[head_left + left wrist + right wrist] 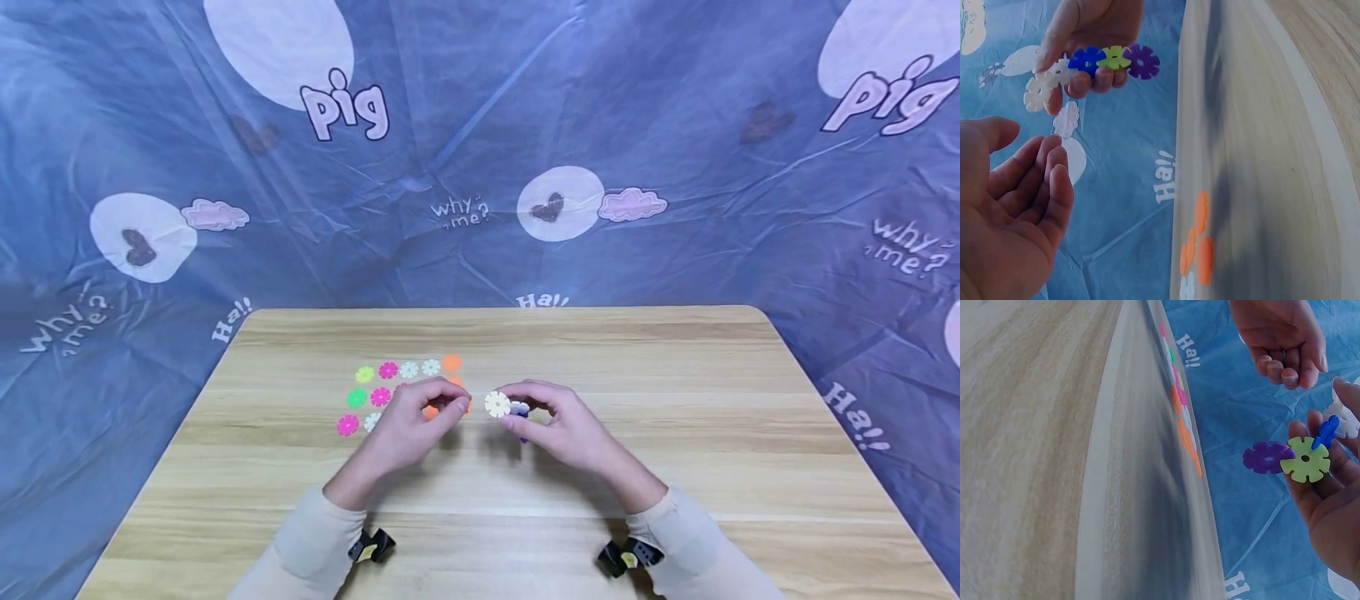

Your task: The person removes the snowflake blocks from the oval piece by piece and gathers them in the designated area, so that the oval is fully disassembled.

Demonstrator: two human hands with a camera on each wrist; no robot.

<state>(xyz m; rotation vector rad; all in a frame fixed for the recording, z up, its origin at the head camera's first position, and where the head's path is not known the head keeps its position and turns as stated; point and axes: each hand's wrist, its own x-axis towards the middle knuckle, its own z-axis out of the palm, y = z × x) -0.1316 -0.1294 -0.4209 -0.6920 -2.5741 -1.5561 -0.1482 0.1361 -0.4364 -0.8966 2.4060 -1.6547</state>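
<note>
My right hand (566,425) holds a chain of interlocking snowflake discs above the table, pinching it at the white end between thumb and fingers. A cream-white disc (497,404) faces the left hand. Behind it in the left wrist view run another white disc (1060,71), a blue disc (1087,60), a yellow-green disc (1114,57) and a purple disc (1142,61), fitted edge to edge across the fingers. My left hand (412,421) hovers just left of the chain with fingers loosely bent and nothing in it, partly hiding the loose discs beneath.
Loose discs lie in rows on the wooden table (675,358), left of centre: pink (347,425), green (356,397), yellow (364,374), white (408,369) and orange (452,362). A blue printed cloth (480,150) hangs behind the table. Both wrists wear black straps.
</note>
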